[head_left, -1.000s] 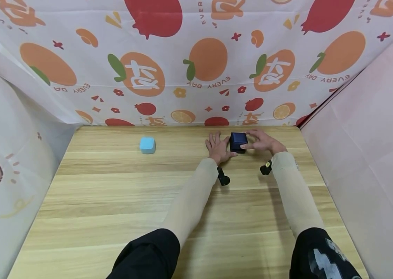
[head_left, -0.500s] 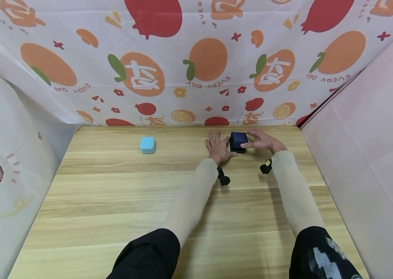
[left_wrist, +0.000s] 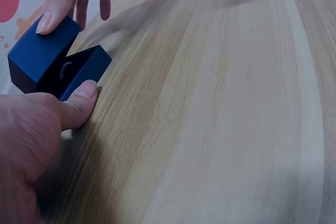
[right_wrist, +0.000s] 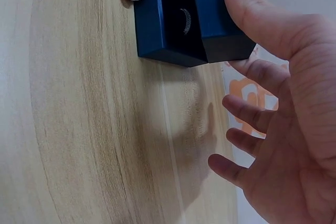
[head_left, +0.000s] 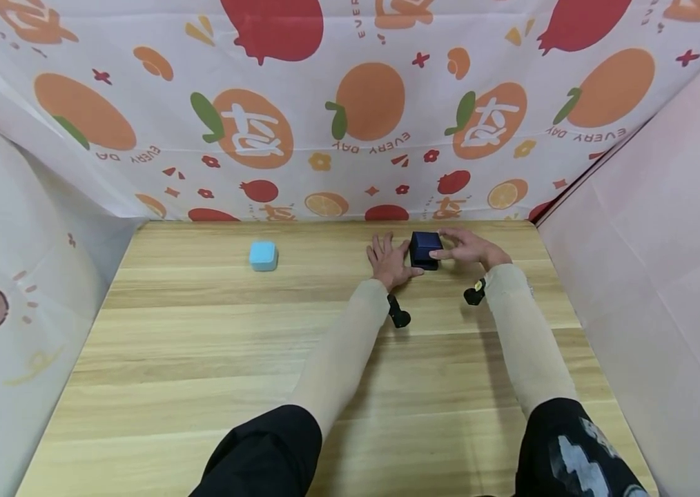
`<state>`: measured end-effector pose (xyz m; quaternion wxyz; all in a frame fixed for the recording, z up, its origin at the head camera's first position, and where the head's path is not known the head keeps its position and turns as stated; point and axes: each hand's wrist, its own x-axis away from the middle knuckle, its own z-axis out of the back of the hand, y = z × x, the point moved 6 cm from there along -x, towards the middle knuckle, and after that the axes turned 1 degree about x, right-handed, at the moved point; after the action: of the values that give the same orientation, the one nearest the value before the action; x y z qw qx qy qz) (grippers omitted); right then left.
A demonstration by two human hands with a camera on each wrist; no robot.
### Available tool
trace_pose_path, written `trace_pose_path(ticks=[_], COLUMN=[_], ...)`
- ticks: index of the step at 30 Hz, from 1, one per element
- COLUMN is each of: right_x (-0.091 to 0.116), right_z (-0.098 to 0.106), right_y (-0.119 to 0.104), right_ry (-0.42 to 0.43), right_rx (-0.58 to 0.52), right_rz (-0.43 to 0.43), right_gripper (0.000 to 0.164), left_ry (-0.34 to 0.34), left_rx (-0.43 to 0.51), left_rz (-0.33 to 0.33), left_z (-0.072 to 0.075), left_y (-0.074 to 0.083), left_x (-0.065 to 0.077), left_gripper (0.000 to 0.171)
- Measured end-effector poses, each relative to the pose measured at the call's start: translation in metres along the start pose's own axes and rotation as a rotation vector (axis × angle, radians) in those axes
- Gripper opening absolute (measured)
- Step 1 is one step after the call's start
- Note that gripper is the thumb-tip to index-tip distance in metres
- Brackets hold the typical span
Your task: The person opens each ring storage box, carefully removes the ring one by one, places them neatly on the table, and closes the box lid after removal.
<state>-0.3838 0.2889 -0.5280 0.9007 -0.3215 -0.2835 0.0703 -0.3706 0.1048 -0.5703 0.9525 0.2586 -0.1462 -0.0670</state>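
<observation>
A dark blue ring box (head_left: 426, 245) stands near the back of the table, right of the middle, with its lid (right_wrist: 215, 14) tilted up from the base (right_wrist: 148, 35). Inside the dark interior, a thin glittering ring (right_wrist: 186, 22) shows as a small arc. My right hand (head_left: 471, 250) pinches the lid between thumb and index finger, its other fingers apart from the box. Beside the box on the left, my left hand (head_left: 389, 266) has its fingers straight and spread. Its thumb (left_wrist: 79, 100) presses on the front of the base.
A light blue block (head_left: 263, 256) with rounded corners sits to the left on the wooden table (head_left: 232, 359). Fruit-printed cloth (head_left: 319, 117) hangs right behind the table's back edge. Pale cloth walls (head_left: 654, 241) rise at both sides. Each wrist carries a small black camera.
The head view has dipped very slightly. Both hands and the ring box hold the same places, and the lid's tilt looks unchanged.
</observation>
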Motion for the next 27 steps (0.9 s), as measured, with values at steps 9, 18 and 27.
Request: trace_pose_path(ticks=[9,18,27], right_x=[-0.0001,-0.0031,-0.0064], right_z=[0.0028,0.0066,0.0092], right_y=[-0.0005,-0.005,-0.0005], right_ry=[0.008,0.022,0.013], right_rx=[0.001,0.048,0.005], right_rz=[-0.024,-0.038,-0.039], right_gripper=[0.099,0.097,0.097], left_ry=[-0.017,-0.009,-0.001], left_rx=[-0.031,-0.025,-0.022], left_rz=[0.007,0.005,-0.009], left_z=[0.0017,0.0024,0.0032], left_y=[0.0004,-0.0005,0.0014], left_x=[0.0045,0.0028,0.0052], left_gripper=[0.086,0.085,0.084])
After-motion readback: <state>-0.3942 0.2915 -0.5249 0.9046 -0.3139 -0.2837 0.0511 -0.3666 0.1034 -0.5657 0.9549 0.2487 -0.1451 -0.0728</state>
